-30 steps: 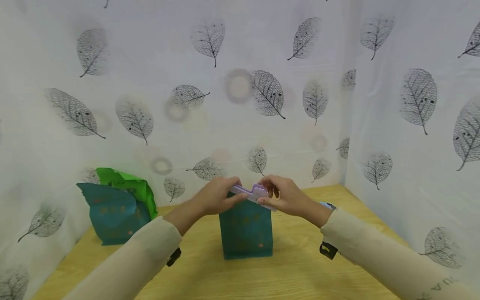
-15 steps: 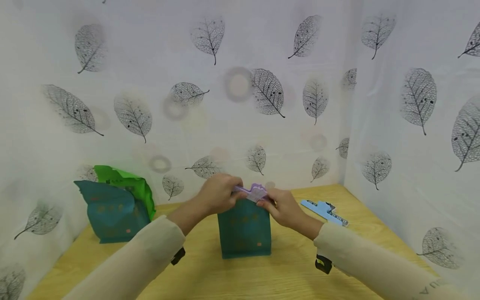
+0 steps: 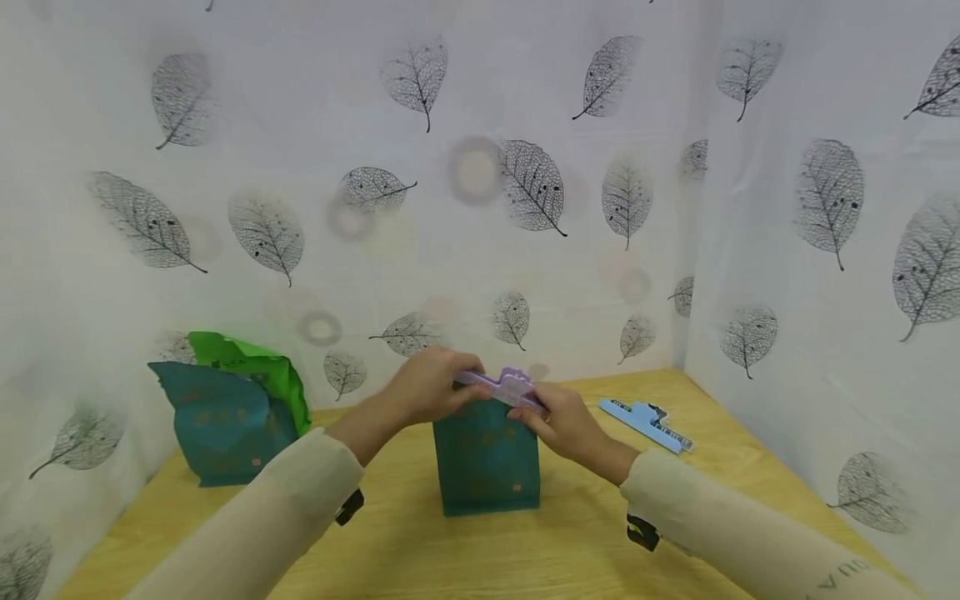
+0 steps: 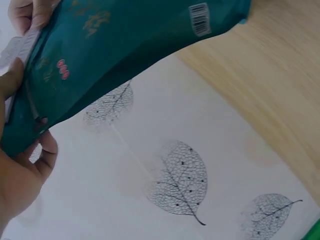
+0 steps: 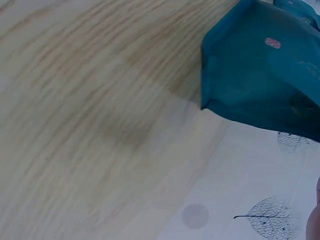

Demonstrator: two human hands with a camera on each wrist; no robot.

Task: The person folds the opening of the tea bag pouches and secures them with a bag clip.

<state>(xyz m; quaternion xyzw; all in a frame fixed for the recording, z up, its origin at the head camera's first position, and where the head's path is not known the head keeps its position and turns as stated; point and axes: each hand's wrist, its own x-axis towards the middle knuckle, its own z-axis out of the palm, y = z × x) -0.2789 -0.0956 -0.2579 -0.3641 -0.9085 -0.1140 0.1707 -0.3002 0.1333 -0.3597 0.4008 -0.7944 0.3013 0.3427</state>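
A purple bag clip (image 3: 514,385) lies across the top of a standing teal pouch (image 3: 487,458). My left hand (image 3: 429,387) grips the clip's left end together with the pouch top. In the left wrist view, the thumb of the left hand (image 4: 20,185) presses on the clip (image 4: 26,47), and its fingers reach behind the pouch's corner (image 4: 100,55). At the clip's right end, my right hand (image 3: 572,423) pinches it between thumb and fingers. The right wrist view shows the pouch's lower part (image 5: 250,80) and only a sliver of the right hand (image 5: 313,222).
A light blue clip (image 3: 647,425) lies on the wooden table (image 3: 420,550) to the right. Another teal pouch (image 3: 225,429) stands at the left, with a bright green bag (image 3: 288,375) behind it. A leaf-patterned curtain (image 3: 465,250) hangs at the back and sides.
My right hand has moved down from the clip's upper handle to its right end. The blue clip, earlier mostly behind the right wrist, is now uncovered. The left hand keeps its hold.
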